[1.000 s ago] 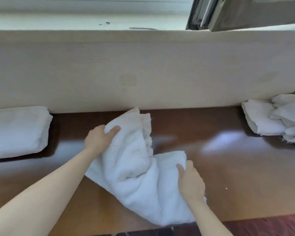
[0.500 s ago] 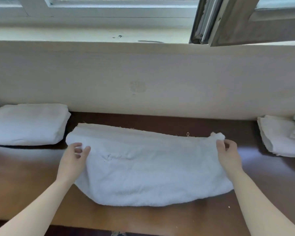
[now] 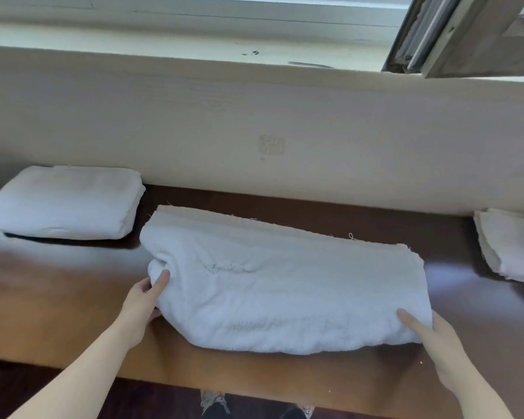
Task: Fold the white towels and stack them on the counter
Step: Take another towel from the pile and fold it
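A white towel lies spread lengthwise across the brown counter, folded over with its frayed hem toward the wall. My left hand grips the towel's near left corner, thumb on top and fingers underneath. My right hand holds the near right corner the same way, thumb pressed on the cloth. A folded white towel rests at the counter's back left.
A loose heap of unfolded white towels sits at the right edge against the pale wall. An open window frame juts out above the sill. The counter's front edge runs just below my wrists.
The bunched towel was pulled out flat along the counter. Both hands then slid from its far corners down to its near corners.
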Tool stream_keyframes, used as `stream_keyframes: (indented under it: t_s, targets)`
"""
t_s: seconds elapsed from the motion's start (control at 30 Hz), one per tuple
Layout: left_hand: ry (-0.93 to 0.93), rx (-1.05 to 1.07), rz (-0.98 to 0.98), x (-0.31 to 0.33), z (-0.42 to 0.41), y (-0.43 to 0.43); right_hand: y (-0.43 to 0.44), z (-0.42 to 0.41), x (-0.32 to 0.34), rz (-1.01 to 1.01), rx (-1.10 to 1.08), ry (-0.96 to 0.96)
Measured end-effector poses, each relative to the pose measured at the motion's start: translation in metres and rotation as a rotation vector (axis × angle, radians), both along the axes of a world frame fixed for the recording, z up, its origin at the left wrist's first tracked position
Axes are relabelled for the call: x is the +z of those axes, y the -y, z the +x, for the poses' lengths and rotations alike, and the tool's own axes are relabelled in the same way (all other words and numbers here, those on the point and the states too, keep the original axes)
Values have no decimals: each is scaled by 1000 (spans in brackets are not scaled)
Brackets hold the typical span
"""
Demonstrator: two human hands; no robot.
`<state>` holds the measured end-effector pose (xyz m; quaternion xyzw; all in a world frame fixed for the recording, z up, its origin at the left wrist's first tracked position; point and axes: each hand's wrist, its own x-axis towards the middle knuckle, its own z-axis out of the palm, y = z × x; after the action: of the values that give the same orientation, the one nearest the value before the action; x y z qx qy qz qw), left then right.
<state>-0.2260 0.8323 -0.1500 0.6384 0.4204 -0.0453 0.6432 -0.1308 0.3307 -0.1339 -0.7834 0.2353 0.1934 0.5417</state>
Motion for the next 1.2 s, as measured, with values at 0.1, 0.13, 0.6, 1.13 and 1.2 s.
stream_keyframes:
  t_s: [0.1,0.13,0.6,1.13,1.2]
  targets:
    - [17,34,-185,10,10,-1,-7,12,12,-35,-7,92]
    - [12,11,-220,12,12,-3,-10,15,19,-43,-5,121]
    - [140,10,-307,27,-11,-34,-25,24,28,-99,-50,113]
    - [-71,161,268,10,-75,-43,1,14,1,-233,-81,-99]
    - [-108,191,299,4,-84,-37,-7,9,0,-381,3,-43]
